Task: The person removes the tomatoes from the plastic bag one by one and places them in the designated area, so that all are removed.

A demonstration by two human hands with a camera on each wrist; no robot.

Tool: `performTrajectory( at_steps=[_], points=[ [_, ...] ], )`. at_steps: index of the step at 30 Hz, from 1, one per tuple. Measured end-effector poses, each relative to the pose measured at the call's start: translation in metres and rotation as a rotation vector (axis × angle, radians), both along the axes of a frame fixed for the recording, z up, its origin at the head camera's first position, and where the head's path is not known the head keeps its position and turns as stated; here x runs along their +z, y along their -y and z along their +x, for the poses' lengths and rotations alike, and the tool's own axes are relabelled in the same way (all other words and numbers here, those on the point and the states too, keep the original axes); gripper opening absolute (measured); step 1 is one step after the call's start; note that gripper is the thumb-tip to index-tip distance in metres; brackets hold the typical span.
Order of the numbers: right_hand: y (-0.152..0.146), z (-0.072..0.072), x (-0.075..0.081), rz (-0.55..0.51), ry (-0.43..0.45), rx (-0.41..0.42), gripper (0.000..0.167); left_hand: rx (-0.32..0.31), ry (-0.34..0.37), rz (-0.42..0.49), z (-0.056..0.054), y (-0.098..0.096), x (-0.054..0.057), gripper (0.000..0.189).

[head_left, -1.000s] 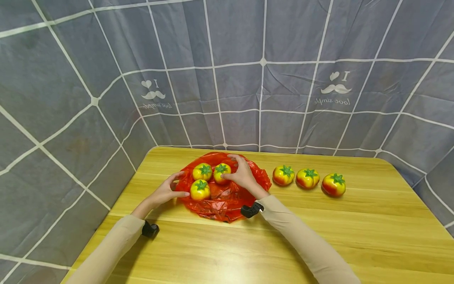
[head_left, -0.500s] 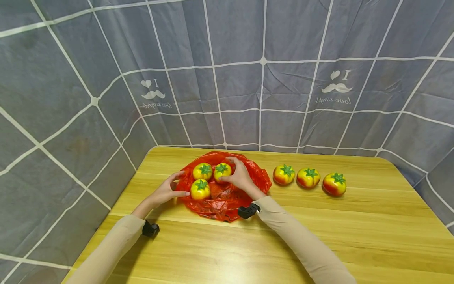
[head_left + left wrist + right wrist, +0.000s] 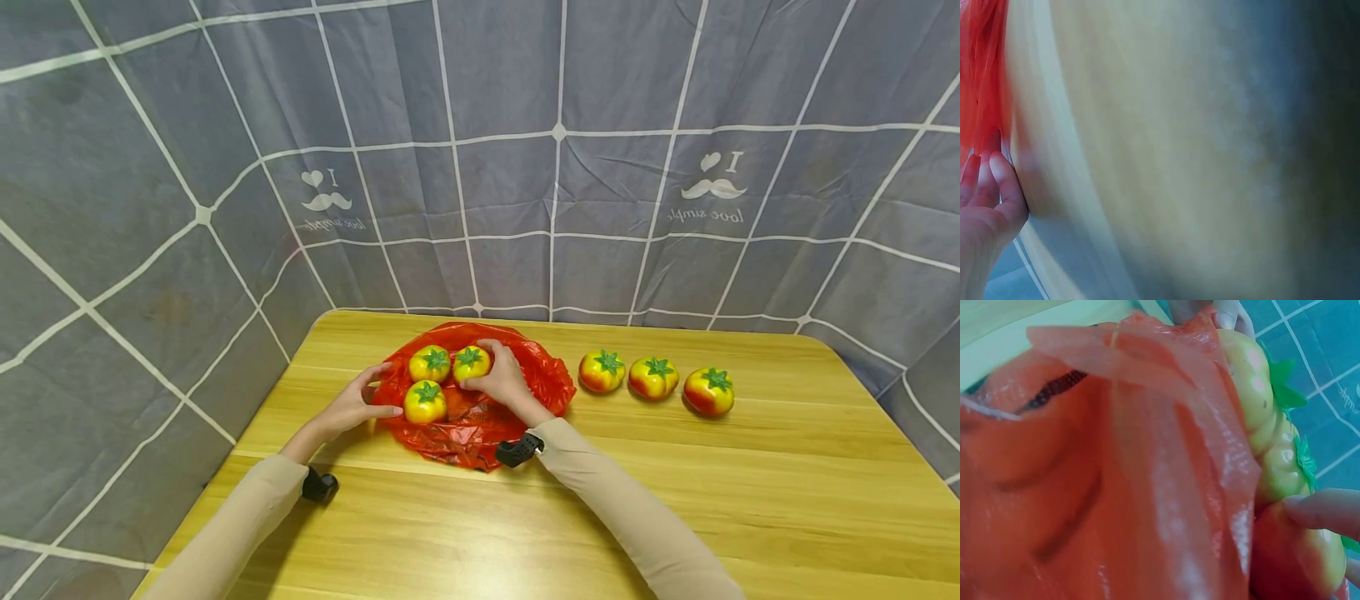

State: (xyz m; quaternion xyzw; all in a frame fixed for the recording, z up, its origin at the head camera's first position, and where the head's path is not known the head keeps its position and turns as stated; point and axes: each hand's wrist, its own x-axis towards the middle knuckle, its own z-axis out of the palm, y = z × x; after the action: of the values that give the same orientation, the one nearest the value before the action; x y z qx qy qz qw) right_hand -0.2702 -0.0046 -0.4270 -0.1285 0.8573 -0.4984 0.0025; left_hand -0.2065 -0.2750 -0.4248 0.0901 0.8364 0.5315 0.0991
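Note:
A red plastic bag (image 3: 476, 437) lies spread on the wooden table. On it sit three yellow-red toy tomatoes with green leaf tops: a back-left tomato (image 3: 429, 364), a front tomato (image 3: 425, 403) and a right-hand tomato (image 3: 470, 365). My right hand (image 3: 501, 379) holds the right-hand tomato between thumb and fingers. At the bag's left edge, my left hand (image 3: 351, 406) curves round the plastic, its thumb beside the front tomato. The left wrist view shows that hand's fingers (image 3: 1007, 178) against the red plastic. In the right wrist view, the bag (image 3: 1147, 456) hides much of the fruit.
A row of more toy tomatoes stands on the table (image 3: 675, 483) right of the bag: one near tomato (image 3: 601, 371), a middle tomato (image 3: 653, 378) and a far-right tomato (image 3: 708, 392). A grey curtain (image 3: 510, 192) with white lines hangs behind and at the sides.
My right hand has shifted slightly left and down around the right-hand tomato, its forearm moving left too. The left hand and the other tomatoes stay in place.

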Motion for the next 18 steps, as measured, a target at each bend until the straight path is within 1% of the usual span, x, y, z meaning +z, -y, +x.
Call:
performTrajectory(
  at_steps=[8,18],
  points=[
    [0.0005,0.0026,-0.0017,-0.001,0.012,-0.013,0.073,-0.002,-0.002,-0.001,0.0002,-0.0003,-0.0001,0.083],
    [-0.001,0.0027,-0.0032,-0.001,0.019,0.006,0.07,-0.001,-0.004,0.005,0.0006,-0.0002,-0.0003,0.083]
  ],
)
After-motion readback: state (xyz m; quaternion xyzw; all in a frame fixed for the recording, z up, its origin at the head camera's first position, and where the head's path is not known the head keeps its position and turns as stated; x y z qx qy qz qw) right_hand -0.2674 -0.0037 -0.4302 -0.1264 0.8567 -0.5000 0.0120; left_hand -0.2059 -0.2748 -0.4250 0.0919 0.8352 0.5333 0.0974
